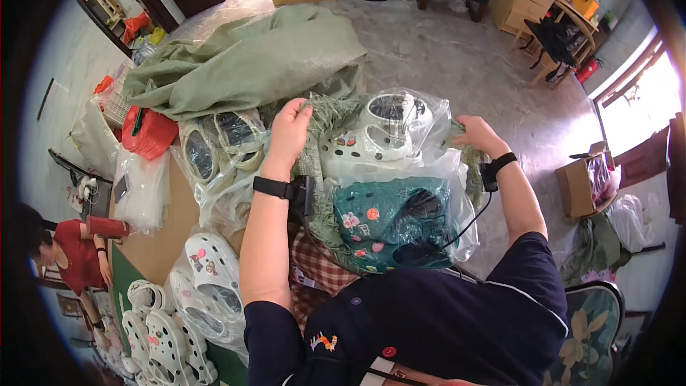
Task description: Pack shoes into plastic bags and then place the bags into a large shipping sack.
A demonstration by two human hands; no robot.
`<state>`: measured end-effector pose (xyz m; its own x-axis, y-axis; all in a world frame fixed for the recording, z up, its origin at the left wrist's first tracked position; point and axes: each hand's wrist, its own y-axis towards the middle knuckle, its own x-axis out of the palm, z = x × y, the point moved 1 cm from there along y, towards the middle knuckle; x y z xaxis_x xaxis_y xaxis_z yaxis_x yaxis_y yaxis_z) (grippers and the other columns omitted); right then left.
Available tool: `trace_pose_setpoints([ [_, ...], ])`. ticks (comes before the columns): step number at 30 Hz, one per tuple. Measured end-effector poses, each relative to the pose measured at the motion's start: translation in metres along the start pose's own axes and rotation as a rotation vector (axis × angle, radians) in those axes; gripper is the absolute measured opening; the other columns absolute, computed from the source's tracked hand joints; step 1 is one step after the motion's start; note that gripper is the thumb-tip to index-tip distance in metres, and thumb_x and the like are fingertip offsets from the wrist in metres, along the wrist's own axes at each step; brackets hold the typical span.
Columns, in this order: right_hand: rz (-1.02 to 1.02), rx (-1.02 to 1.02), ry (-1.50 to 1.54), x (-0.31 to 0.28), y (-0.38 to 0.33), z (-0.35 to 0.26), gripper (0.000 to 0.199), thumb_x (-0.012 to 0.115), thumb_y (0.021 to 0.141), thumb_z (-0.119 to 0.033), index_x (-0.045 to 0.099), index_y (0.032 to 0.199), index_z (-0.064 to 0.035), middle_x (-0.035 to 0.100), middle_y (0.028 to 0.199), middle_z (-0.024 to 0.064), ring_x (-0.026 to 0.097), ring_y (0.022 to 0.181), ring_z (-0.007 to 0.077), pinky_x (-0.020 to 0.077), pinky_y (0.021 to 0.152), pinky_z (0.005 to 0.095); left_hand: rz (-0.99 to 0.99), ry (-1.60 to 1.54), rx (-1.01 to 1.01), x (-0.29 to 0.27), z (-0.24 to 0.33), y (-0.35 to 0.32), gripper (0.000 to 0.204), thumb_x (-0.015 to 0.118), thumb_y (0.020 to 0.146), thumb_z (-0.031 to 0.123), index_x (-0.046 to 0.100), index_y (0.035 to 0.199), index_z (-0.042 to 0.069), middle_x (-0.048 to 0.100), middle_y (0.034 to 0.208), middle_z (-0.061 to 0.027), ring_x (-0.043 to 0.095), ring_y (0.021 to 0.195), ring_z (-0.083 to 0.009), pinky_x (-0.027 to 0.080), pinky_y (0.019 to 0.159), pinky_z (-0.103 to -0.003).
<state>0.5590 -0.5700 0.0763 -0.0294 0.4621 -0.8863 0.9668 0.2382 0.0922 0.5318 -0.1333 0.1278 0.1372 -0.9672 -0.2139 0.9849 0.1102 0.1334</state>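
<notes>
A green woven sack (pixel 309 164) with a frayed rim stands mouth up in front of me. My left hand (pixel 289 129) pinches its frayed edge on the left. Over on the right, my right hand (pixel 480 136) grips the opposite edge of the same sack, partly hidden by clear plastic. Between the hands, white clogs (pixel 371 144) with small charms lie in clear bags at the sack's mouth. Nearer to me is a clear bag of teal clogs (pixel 393 221), also with charms. The lower part of the sack is hidden by these bags and my body.
Left of the sack, a table (pixel 161 250) bears bagged white clogs (pixel 207 279), loose white clogs (pixel 168 343) and a red plastic bag (pixel 148 136). A large green sack (pixel 250 57) lies beyond. Another person (pixel 75 261) is at far left. A flowered chair (pixel 586 336) stands at right.
</notes>
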Motion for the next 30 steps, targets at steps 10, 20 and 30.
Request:
trace_pose_setpoints([
  [10, -0.068, 0.298, 0.063, 0.021, 0.036, -0.004, 0.035, 0.06, 0.072, -0.02, 0.066, 0.102, -0.0037, 0.065, 0.1, 0.0194, 0.061, 0.095, 0.0371, 0.0488, 0.083, 0.04, 0.195, 0.691, 0.435, -0.003, -0.002, -0.02, 0.025, 0.06, 0.083, 0.017, 0.057, 0.097, -0.003, 0.06, 0.093, -0.0204, 0.057, 0.089, -0.0393, 0.045, 0.078, -0.041],
  [20, -0.004, 0.039, 0.281, 0.029, 0.061, -0.017, 0.048, 0.062, 0.076, -0.021, 0.057, 0.121, -0.0064, 0.061, 0.114, 0.017, 0.056, 0.11, 0.0322, 0.043, 0.096, 0.0385, 0.048, 0.049, -0.145, 0.007, -0.028, -0.002, 0.032, 0.055, 0.085, 0.021, 0.052, 0.111, 0.003, 0.06, 0.093, -0.0112, 0.058, 0.085, -0.022, 0.045, 0.075, -0.036],
  [30, -0.122, -0.182, 0.016, 0.031, 0.094, -0.116, 0.069, 0.059, 0.079, -0.053, 0.049, 0.131, -0.0086, 0.051, 0.128, 0.0197, 0.048, 0.12, 0.0343, 0.0397, 0.099, 0.0391, -0.354, 1.084, -0.203, 0.058, 0.004, 0.013, 0.024, 0.058, 0.082, 0.025, 0.069, 0.098, 0.012, 0.06, 0.114, -0.0205, 0.06, 0.101, -0.0344, 0.05, 0.081, -0.044],
])
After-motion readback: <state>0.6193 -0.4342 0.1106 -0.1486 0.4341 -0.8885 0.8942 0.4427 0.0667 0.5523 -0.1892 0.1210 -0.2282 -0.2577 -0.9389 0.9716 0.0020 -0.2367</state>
